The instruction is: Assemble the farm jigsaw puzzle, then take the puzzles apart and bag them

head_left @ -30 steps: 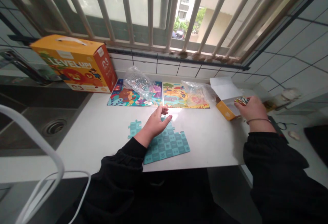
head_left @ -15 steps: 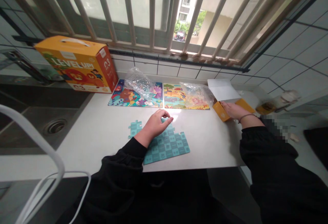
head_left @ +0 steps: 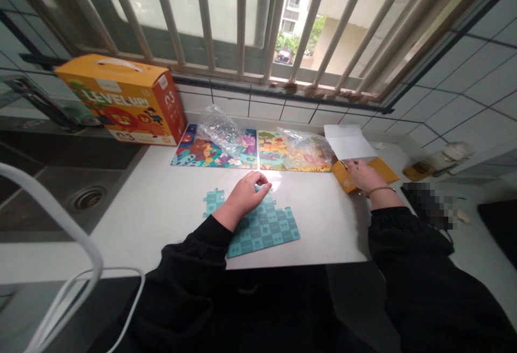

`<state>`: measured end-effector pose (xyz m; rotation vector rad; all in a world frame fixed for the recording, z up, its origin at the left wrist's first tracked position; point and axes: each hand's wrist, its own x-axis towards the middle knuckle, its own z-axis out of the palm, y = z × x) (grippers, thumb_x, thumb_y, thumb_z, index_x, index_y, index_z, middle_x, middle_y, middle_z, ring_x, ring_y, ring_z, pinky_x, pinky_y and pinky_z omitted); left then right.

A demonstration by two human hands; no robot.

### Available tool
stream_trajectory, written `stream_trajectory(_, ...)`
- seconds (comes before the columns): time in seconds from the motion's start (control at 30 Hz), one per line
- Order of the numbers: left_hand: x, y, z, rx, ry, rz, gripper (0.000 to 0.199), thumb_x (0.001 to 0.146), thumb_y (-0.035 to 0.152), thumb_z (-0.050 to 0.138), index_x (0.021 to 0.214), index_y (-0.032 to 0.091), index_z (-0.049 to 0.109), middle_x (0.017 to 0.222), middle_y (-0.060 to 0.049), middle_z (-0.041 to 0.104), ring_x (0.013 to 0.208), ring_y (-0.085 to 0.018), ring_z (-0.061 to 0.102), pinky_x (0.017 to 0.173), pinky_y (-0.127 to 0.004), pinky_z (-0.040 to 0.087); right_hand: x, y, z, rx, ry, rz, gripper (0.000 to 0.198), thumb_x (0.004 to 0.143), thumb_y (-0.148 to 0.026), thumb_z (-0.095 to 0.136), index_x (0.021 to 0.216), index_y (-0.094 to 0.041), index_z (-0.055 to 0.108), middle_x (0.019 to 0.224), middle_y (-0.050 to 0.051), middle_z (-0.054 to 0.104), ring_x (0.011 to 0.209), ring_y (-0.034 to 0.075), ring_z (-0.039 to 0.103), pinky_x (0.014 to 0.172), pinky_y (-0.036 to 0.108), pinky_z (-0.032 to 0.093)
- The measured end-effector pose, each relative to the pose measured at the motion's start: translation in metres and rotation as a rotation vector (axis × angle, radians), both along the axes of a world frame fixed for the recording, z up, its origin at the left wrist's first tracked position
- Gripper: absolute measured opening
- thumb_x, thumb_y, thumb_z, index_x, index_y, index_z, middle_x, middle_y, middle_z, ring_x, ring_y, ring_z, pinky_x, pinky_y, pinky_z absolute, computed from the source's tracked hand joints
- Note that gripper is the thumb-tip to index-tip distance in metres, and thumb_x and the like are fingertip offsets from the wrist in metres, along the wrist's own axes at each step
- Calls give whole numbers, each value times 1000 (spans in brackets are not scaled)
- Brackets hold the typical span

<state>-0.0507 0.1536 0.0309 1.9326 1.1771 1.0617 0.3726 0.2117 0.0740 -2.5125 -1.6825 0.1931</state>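
Teal puzzle [head_left: 267, 230] under left hand [head_left: 249, 195], perhaps touching

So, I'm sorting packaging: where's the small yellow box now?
Head view, right side: the small yellow box sits on the counter under the right hand, beside the yellow picture sheet.

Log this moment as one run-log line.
left hand: over teal puzzle | right hand: at small open yellow box | behind: two picture boards, clear plastic on each | back left: LEVELUP! box

Teal checks on the puzzle [head_left: 266, 230] at lower centre, orange on the small box [head_left: 343, 177] at right, black across both sleeves [head_left: 191, 267]!
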Motion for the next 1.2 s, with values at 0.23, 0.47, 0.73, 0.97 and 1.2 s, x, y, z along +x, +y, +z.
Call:
stream_trajectory(0.23, 0, -1, 4, 1, 20, -1, 15, 98, 34, 63, 94, 21, 66, 98, -6, 69, 94, -23, 65, 91, -38, 52, 16, -4, 9, 7, 88, 97, 67, 118, -48, 23, 131, -9, 75, 135, 27, 74, 122, 31, 69, 98, 37, 47)
stream_trajectory(0.47, -1, -3, 7, -14, 35, 1, 15, 98, 35, 62, 94, 21, 66, 98, -6, 69, 94, -23, 65, 90, -38, 53, 21, -9, 0, 55, 76, 147, 61, 115, -47, 29, 121, -12, 79, 127, 24, 77, 114, 31, 71, 94, 38, 49)
stream_trajectory(0.73, 1, -2, 5, -8, 42, 12, 15, 98, 35, 61, 94, 21, 66, 98, -6, 70, 94, -23, 66, 91, -37, 53, 20, -10, 0, 105, 21, 143, 58, 114, -45, 32, 123, -12, 78, 123, 24, 78, 108, 29, 70, 92, 38, 49)
stream_trajectory(0.97, -28, -9, 27, 33, 73, 253, 22, 103, 39, 54, 99, 22, 67, 99, -7, 72, 96, -25, 69, 92, -39, 55, -14, -43, 18, 547, -75, 275, 46, 110, -40, 39, 115, -12, 75, 117, 24, 75, 119, 35, 65, 109, 49, 49)
stream_trajectory(1.2, -103, -46, 27, -9, 593, 436, 39, 101, 38, 49, 122, 13, 71, 126, -20, 73, 124, -37, 67, 114, -52, 50, -130, -146, -13, 421, 242, 815, 32, 109, -38, 58, 135, -25, 71, 142, 16, 71, 133, 34, 66, 115, 57, 55)
